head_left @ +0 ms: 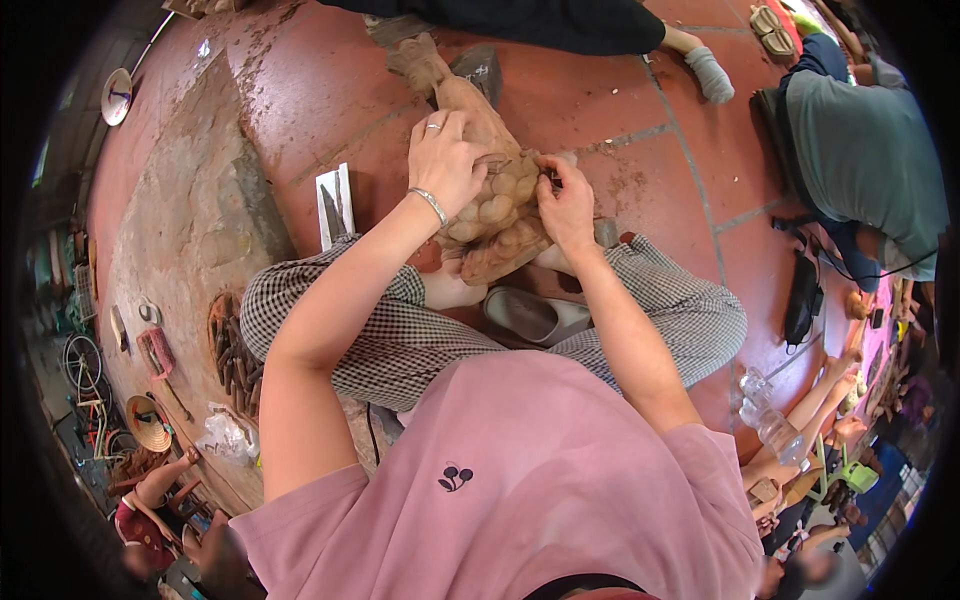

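A brown wood carving (500,205) with rounded, bulging shapes lies between my crossed legs, its narrower end stretching away from me. My left hand (447,165), with a ring and a bracelet, curls over its upper left side, fingers bent against the wood. At the right edge of the carving, my right hand (567,205) has its fingers bent and pinched close to the surface. Whatever those right fingers hold, if anything, is too small to make out. A grey slipper (535,315) sits below the carving, between my legs.
Beyond the carving stretches another person's leg with a grey sock (710,75). A person in a grey-green shirt (860,150) sits at right, near clear bottles (775,425). At left lie a large slab (190,225), a white folded sheet (335,205) and a pile of tools (235,350).
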Tool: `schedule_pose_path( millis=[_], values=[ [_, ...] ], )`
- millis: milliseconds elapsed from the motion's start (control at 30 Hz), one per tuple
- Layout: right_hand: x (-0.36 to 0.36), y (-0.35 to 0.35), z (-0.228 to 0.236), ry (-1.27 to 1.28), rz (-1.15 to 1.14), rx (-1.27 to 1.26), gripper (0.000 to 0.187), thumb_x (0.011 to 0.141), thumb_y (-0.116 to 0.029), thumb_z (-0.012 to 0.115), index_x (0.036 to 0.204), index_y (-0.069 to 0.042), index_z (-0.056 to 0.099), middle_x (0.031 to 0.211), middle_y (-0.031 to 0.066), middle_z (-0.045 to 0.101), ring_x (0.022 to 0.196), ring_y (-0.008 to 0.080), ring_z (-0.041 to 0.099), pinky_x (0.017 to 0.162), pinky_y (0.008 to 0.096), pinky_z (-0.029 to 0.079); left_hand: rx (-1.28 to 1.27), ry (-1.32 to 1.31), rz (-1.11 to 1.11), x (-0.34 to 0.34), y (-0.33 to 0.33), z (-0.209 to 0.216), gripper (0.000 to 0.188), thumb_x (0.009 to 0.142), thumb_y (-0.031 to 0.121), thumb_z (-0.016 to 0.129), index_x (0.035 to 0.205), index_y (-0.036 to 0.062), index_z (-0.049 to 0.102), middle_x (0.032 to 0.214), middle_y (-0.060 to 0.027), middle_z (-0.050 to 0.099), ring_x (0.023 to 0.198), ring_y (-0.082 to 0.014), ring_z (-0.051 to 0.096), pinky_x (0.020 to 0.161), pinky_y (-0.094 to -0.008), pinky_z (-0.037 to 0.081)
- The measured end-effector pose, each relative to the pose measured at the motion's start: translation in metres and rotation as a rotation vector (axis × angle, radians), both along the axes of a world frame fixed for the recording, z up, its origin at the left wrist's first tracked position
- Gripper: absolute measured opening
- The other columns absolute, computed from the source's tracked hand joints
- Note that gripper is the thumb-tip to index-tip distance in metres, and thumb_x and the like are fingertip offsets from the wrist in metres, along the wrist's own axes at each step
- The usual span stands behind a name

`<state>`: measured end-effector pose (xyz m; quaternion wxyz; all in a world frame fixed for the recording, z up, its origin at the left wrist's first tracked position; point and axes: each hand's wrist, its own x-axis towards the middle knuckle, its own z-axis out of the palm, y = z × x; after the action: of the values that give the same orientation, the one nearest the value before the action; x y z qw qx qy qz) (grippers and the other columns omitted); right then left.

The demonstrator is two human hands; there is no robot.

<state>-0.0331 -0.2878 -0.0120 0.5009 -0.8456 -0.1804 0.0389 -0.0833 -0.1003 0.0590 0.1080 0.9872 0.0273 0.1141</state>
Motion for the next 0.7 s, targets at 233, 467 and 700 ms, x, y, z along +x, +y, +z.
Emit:
schedule_pose_path(
  millis=[233,467,700],
  values=[
    [0.000,0.000,0.002,-0.013,0.012,0.016,0.023,0.083,-0.006,0.060,0.105,-0.004,0.063,0.104,0.0137,0.066,0.094,0.0310,0.062,0.082,0.0376,0.050,-0.126,0.176,0.239,0.013,-0.001,0.009,0.011,0.078,0.021,0.070,0.089,0.0179,0.072,0.081,-0.0057,0.066,0.084,-0.0267,0.066,0.065,-0.0403,0.052],
    [0.000,0.000,0.000,-0.028,0.011,0.015,0.023,0.082,-0.005,0.060,0.105,-0.004,0.063,0.103,0.0137,0.066,0.095,0.0311,0.062,0.082,0.0380,0.050,-0.009,0.085,0.064,0.012,-0.003,-0.010,0.013,0.082,0.026,0.069,0.090,0.0165,0.070,0.079,-0.0055,0.069,0.076,-0.0282,0.068,0.064,-0.0413,0.053],
    [0.000,-0.001,0.000,-0.008,0.006,0.022,0.023,0.082,-0.006,0.060,0.105,-0.004,0.063,0.103,0.0135,0.066,0.094,0.0310,0.062,0.082,0.0379,0.050,-0.193,0.168,0.122,0.012,-0.001,-0.013,0.021,0.079,0.033,0.072,0.080,0.0130,0.066,0.077,-0.0045,0.068,0.076,-0.0258,0.068,0.062,-0.0409,0.052]
  ],
)
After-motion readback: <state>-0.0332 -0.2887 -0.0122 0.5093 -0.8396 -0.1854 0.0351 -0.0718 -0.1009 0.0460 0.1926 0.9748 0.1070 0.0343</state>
